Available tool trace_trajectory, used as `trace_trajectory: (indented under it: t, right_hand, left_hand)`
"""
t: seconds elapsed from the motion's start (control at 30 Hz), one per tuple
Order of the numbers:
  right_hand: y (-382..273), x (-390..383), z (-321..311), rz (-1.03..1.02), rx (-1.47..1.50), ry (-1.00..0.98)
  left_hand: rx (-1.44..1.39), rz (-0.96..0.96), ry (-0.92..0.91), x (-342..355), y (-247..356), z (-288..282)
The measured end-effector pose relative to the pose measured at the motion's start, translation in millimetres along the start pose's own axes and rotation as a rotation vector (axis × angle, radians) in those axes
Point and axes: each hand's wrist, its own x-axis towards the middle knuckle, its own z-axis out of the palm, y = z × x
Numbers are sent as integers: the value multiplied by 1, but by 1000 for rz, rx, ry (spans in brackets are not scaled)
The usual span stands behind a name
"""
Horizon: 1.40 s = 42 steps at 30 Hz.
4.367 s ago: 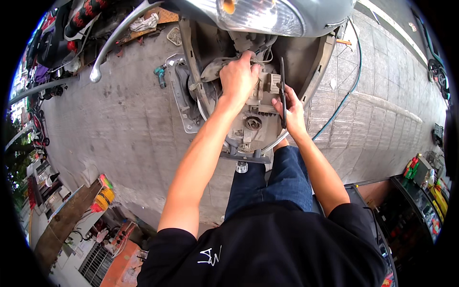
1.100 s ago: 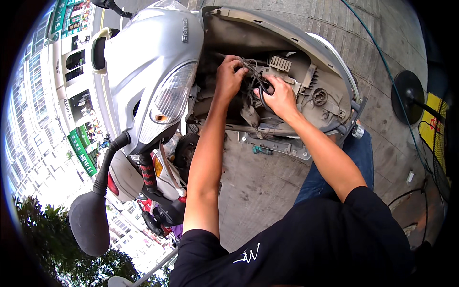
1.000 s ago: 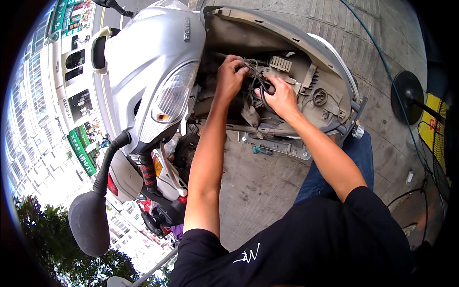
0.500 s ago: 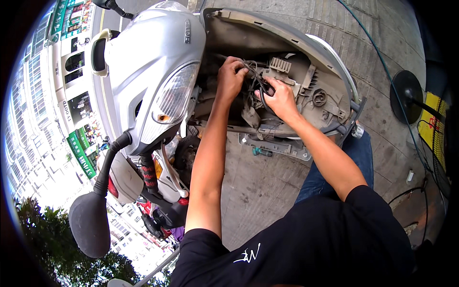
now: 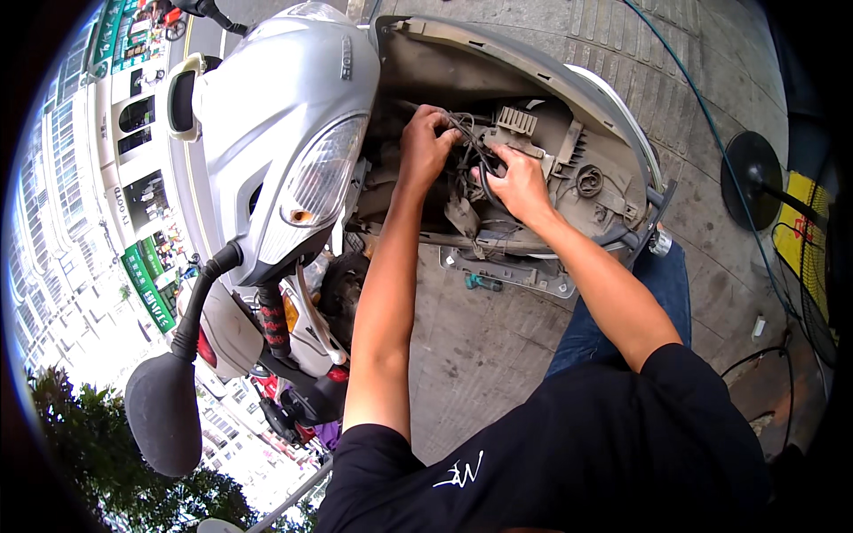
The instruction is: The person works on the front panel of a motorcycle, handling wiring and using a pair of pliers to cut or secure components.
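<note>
Inside the opened front of a silver scooter point(image 5: 267, 98), both my hands are at a bundle of dark wires point(image 5: 473, 135). My left hand point(image 5: 424, 149) is closed, thumb and fingertips pinching the wires at their left end. To its right, my right hand point(image 5: 522, 184) is closed on the same bundle, thumb and forefinger pressed together. A thick black cable point(image 5: 488, 185) bends down past its thumb. Just beyond the right hand is a dusty finned part point(image 5: 516, 121). What lies beneath the fingers is hidden.
A headlight point(image 5: 327, 173) and a black mirror point(image 5: 166, 416) stick out at left. Below the dusty housing, a loose grey panel point(image 5: 533, 277) and a teal tool point(image 5: 482, 282) lie on the pavement. A green hose point(image 5: 689, 75) and a round black stand base point(image 5: 753, 180) are at right.
The whole view has shifted very slightly. Both hands keep their grip on the wires in nearly the same place. A red vehicle has come into sight on the road at the upper left.
</note>
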Motion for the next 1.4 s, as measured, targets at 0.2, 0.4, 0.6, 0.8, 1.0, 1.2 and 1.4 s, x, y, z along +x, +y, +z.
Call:
trace_trajectory:
  t: [0.2,0.4,0.6,0.8,1.0,1.2,1.4]
  right_hand:
    - [-2,-3,3,0,-11,25]
    - [6,1,5,-33,11,22]
    - [-8,2,-13,387,629,-336]
    - [-13,-2,-17,585,906,-392]
    - [-13,-7,0,456,718,-215]
    - [6,-10,28,445,590,-42]
    - [5,-13,31,379,475,40]
  left_hand:
    - [-33,-19,-2,-1,-4,1]
    - [-99,11,-25,3,-2,-1]
    - [-181,6,-75,2,-8,-5]
    - [-152,42,-108,4,-5,-6]
    - [-121,4,-61,3,-2,-3]
    - [-46,-9,-40,4,2,-1]
    - [-8,-28,-39,-1,7,-2]
